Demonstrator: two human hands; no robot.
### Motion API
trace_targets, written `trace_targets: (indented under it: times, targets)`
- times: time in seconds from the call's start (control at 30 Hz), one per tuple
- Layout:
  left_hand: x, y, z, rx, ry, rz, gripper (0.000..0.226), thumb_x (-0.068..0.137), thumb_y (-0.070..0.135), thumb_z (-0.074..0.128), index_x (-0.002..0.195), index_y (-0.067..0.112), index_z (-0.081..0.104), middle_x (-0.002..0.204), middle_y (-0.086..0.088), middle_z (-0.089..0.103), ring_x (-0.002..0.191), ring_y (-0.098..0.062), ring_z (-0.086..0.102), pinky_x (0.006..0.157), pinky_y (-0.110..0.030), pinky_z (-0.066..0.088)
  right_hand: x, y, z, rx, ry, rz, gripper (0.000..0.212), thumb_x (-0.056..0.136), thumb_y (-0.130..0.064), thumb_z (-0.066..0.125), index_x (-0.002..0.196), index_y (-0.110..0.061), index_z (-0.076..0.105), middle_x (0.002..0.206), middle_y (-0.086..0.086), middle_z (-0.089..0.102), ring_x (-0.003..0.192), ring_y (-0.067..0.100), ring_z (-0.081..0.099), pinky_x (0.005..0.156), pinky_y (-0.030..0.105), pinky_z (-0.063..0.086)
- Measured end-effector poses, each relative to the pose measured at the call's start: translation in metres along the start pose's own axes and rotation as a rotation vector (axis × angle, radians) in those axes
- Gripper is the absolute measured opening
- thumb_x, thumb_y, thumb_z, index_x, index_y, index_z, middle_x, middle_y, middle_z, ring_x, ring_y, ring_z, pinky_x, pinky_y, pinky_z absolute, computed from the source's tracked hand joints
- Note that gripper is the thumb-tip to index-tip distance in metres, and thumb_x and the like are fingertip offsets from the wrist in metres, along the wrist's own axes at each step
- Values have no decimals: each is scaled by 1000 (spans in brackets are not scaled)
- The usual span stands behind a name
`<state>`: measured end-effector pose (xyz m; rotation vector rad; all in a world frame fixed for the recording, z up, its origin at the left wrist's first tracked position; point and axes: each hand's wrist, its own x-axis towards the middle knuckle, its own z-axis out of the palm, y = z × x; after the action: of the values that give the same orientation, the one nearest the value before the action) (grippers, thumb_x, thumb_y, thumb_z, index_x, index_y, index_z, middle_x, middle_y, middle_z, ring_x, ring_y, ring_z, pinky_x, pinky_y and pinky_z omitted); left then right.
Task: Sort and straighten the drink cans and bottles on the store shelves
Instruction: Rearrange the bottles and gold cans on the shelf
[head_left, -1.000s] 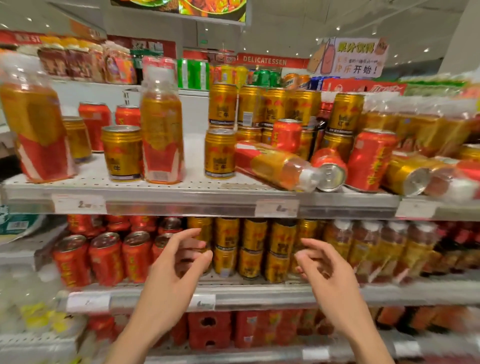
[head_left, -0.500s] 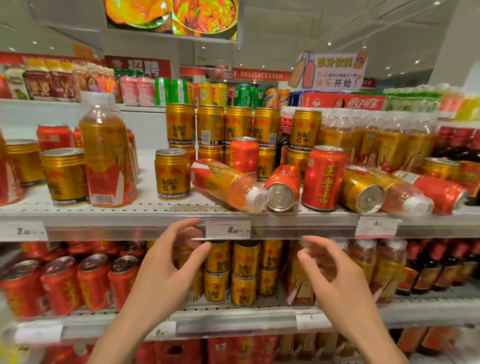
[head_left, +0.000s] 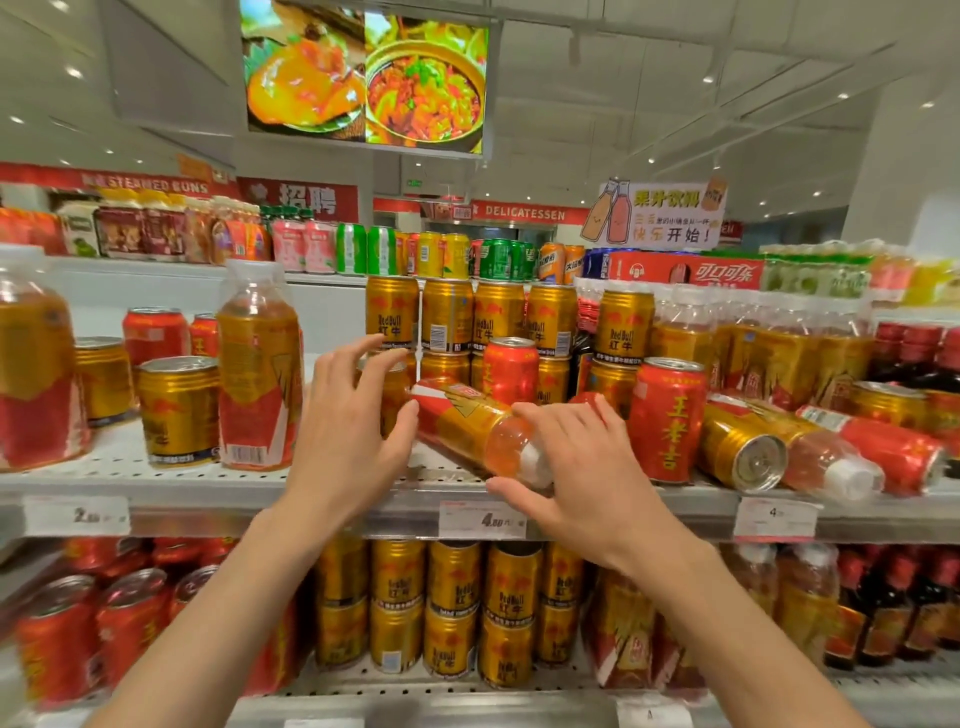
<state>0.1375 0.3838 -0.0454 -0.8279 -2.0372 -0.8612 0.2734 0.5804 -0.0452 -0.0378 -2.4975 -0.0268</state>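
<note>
Store shelf (head_left: 311, 488) — one toppled bottle (head_left: 467, 426), right hand (head_left: 582, 467) grip holding it, left hand (head_left: 343, 431) wide.

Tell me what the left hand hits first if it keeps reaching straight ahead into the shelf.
Probably the bottom end of the toppled bottle: the left hand has its fingertips right beside it. The gold cans stand just behind; depth is hard to judge.

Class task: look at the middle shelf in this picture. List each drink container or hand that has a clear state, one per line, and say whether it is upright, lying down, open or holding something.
Bottle under the hands: lying on its side, cap toward the shelf edge.
Left hand: open, at the bottle's base end.
Right hand: curled round the bottle's cap end.
Tall bottle: upright.
Red can: upright.
Gold can: lying down.
Right-side bottle: lying down.
Left gold can: upright.
</note>
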Motion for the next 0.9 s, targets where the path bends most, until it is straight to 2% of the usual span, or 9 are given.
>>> trace_targets:
  times: [0.07,0.2,0.3,0.4,0.47,0.53,0.73,0.83,0.9]
  targets:
    - [2,-9,6,-8,-28,-19,48,92,28,64,137,19,52,140,-4,47,134,-22,38,113,-47,38,3,3,10,-23,16,-4,77,88,-69,55,151,-28,38,139,-9,56,135,15,46,126,48,3]
    - [0,-20,12,-74,-37,-40,46,92,22,64,137,21,51,136,0,46,133,-18,36,114,-40,36,4,8,12,20,92,-22,73,86,-65,62,146,-28,46,132,-9,62,129,13,52,125,48,4]
    - [0,-21,12,-105,-44,-48,46,93,23,64,138,25,50,138,3,45,135,-16,34,113,-38,35,12,8,1,160,129,-18,70,85,-60,68,144,-31,48,122,-18,61,118,8,55,122,46,23]
    - [-1,-21,12,-129,-50,-54,46,94,24,63,138,26,49,139,5,44,136,-14,32,112,-39,38,31,5,-17,456,156,19,67,82,-50,76,140,-30,49,109,-25,56,99,0,59,96,28,51]
    - [-1,-22,11,-129,-49,-55,47,94,25,63,139,27,48,139,6,43,137,-13,31,111,-41,40,49,2,-26,587,185,45,65,84,-42,78,139,-25,47,109,-22,58,96,-5,63,81,15,54]
    - [-2,-24,11,-125,-46,-54,47,94,25,63,139,27,48,140,7,42,137,-12,31,111,-40,40,69,-3,-32,650,217,77,66,86,-41,77,141,-23,44,110,-23,57,97,-9,62,77,12,53]
    - [-2,-24,12,-133,-38,-43,49,95,23,62,142,26,48,141,7,42,137,-10,30,111,-34,36,121,-15,-22,596,111,133,73,92,-59,60,153,-30,34,126,-3,63,115,16,61,100,44,53]
    - [-3,-25,12,-121,-34,-43,50,95,23,61,143,25,48,142,6,42,138,-10,30,112,-32,34,138,-21,-16,473,66,146,77,95,-64,51,159,-28,28,143,3,54,127,21,54,107,50,47]
    - [-3,-25,12,-110,-34,-40,50,96,24,61,144,26,47,143,6,42,138,-10,30,113,-32,33,143,-22,-13,399,63,151,76,96,-64,47,158,-23,32,140,6,56,127,24,54,106,50,47]
